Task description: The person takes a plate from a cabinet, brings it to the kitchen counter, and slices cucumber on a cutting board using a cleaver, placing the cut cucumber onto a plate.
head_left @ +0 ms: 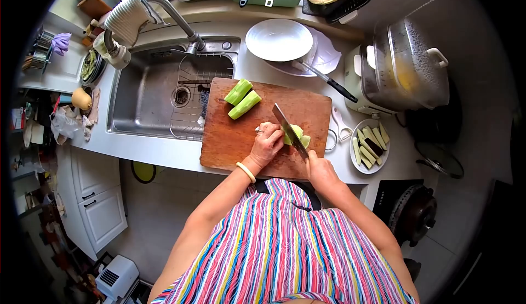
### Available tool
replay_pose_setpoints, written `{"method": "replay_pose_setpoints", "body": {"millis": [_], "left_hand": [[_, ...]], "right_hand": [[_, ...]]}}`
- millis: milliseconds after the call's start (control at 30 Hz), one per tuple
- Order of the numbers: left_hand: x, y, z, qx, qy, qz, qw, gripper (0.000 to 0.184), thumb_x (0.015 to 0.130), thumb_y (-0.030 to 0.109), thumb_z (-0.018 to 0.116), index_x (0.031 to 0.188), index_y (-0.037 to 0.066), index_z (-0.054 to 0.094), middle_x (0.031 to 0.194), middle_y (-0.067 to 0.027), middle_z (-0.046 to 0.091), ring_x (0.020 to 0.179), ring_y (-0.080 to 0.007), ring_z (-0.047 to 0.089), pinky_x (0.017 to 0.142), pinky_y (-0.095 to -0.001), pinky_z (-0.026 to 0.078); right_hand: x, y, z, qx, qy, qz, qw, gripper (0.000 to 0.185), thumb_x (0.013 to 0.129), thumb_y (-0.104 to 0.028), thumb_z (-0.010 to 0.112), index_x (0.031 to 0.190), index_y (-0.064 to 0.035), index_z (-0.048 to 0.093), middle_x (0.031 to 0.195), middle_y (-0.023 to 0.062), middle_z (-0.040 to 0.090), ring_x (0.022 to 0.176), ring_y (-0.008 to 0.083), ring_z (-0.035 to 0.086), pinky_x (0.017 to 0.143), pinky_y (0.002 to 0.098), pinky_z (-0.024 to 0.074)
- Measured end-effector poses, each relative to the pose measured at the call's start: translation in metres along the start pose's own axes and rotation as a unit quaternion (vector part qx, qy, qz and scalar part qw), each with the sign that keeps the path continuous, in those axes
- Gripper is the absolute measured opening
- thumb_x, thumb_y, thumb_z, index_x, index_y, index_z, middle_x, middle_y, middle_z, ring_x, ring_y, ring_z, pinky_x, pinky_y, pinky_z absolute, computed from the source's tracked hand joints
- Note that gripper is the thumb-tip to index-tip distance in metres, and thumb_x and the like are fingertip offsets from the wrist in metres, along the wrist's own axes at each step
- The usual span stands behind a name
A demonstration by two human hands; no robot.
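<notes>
A wooden cutting board (230, 139) lies on the counter right of the sink. My right hand (322, 171) is closed round the handle of a kitchen knife (289, 128), its blade slanting up and to the left. Beside the blade, my left hand (267, 144) has its fingers bent against a pale green vegetable piece, which they partly cover. Cut green pieces (304, 140) show on the blade's right side. Two peeled green vegetable lengths (244, 105) rest near the board's upper left.
The steel sink (148, 90) with a wire rack is at left. A white pan (279, 40) sits behind the board. At right are a peeler (342, 126), a plate of eggplant strips (355, 158), a steamer (405, 68) and a dark pot (413, 213).
</notes>
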State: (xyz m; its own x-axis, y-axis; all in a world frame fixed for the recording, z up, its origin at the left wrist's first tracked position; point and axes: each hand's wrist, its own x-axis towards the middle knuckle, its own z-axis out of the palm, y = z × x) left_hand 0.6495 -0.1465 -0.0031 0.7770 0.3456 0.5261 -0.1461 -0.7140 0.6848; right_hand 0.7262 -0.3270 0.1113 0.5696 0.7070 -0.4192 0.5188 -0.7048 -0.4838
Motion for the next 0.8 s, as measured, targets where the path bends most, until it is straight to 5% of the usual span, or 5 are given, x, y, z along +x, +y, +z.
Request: {"method": "replay_pose_setpoints", "body": {"millis": [233, 433, 800], "left_hand": [[-0.001, -0.002, 0.002, 0.0, 0.01, 0.005, 1.0, 0.03, 0.067, -0.004, 0.07, 0.095, 0.004, 0.061, 0.1, -0.0114, 0.058, 0.093, -0.0331, 0.054, 0.084, -0.0413, 0.045], [-0.003, 0.0, 0.004, 0.003, 0.012, -0.008, 1.0, 0.028, 0.069, -0.004, 0.07, 0.093, 0.004, 0.059, 0.098, -0.0109, 0.057, 0.093, -0.0334, 0.054, 0.084, -0.0411, 0.045], [-0.003, -0.002, 0.003, 0.009, 0.012, -0.004, 1.0, 0.025, 0.071, -0.002, 0.068, 0.093, 0.004, 0.059, 0.101, -0.0121, 0.056, 0.095, -0.0324, 0.054, 0.087, -0.0413, 0.046]], "right_hand": [[-0.022, -0.008, -0.027, -0.003, -0.058, 0.024, 0.998, 0.016, 0.093, -0.012, 0.048, 0.092, 0.0036, 0.044, 0.071, 0.0326, 0.058, 0.073, 0.0514, 0.058, 0.064, 0.0571, 0.0453], [0.014, 0.026, 0.05, 0.043, 0.046, -0.023, 0.998, 0.017, 0.093, -0.012, 0.049, 0.098, 0.0041, 0.047, 0.066, 0.0314, 0.058, 0.067, 0.0502, 0.058, 0.06, 0.0568, 0.0457], [-0.021, -0.006, -0.018, -0.008, -0.037, 0.022, 0.999, 0.016, 0.093, -0.012, 0.05, 0.093, 0.0027, 0.046, 0.069, 0.0319, 0.058, 0.07, 0.0518, 0.057, 0.062, 0.0579, 0.0445]]}}
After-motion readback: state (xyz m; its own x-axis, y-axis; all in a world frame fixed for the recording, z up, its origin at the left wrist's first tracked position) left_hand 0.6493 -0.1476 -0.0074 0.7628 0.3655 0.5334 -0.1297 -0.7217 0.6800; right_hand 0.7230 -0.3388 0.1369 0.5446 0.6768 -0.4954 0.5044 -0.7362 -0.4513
